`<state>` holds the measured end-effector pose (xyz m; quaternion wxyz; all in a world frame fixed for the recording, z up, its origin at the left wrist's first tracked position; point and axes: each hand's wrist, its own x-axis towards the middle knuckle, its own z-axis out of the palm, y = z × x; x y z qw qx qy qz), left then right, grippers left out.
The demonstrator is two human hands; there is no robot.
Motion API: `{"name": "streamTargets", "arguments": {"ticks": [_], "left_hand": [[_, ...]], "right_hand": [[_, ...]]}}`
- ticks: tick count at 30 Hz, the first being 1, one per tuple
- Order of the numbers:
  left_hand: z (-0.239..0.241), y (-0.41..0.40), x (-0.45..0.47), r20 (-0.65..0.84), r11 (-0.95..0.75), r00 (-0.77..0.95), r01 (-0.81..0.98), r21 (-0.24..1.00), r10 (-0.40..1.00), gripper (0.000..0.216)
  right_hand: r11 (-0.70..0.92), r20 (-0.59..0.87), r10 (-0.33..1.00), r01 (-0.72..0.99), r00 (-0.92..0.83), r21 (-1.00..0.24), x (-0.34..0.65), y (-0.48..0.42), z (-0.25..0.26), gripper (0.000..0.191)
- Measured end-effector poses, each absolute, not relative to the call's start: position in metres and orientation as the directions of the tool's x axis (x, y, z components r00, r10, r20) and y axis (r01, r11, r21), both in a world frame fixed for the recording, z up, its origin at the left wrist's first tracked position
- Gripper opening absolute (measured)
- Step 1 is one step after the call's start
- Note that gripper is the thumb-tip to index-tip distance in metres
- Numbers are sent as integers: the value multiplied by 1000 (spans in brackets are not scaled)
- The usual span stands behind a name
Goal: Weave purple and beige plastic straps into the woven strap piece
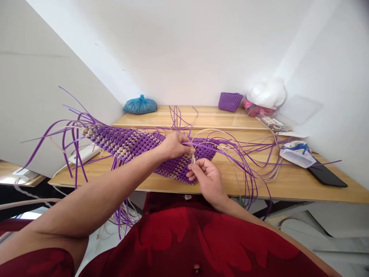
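A woven panel (135, 142) of purple and beige plastic strips lies across the desk, its loose strip ends fanning out left, right and over the front edge. Above its right part, my left hand (175, 146) is closed with thumb and fingers pinched on strips. Just below and to the right, my right hand (209, 179) pinches a beige strip (193, 157) that runs up toward the left fingers. Long purple strips (245, 163) spread rightward past both hands. The fingers partly hide the spot where the strips meet the weave.
On the raised back shelf sit a blue plastic bag (140, 104), a small purple woven basket (230, 101) and a white bag (266, 92). At right, a white patterned packet (297, 154) overlaps a black flat object (328, 175). A white power strip (84, 154) lies at left.
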<state>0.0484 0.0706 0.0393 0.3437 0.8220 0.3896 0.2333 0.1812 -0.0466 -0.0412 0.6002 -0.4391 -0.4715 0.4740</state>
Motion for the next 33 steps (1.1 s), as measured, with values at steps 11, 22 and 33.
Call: {"name": "streamTargets", "arguments": {"ticks": [11, 22, 33], "left_hand": [[37, 70, 43, 150, -518, 684, 372, 770, 714, 23], [41, 67, 41, 139, -525, 700, 373, 765, 701, 22], [47, 74, 54, 109, -475, 696, 359, 804, 710, 18]], "right_hand": [[317, 307, 947, 390, -91, -864, 209, -56, -6, 18], [471, 494, 745, 878, -448, 86, 249, -9, 57, 12], [258, 430, 838, 938, -337, 231, 375, 99, 114, 37]]}}
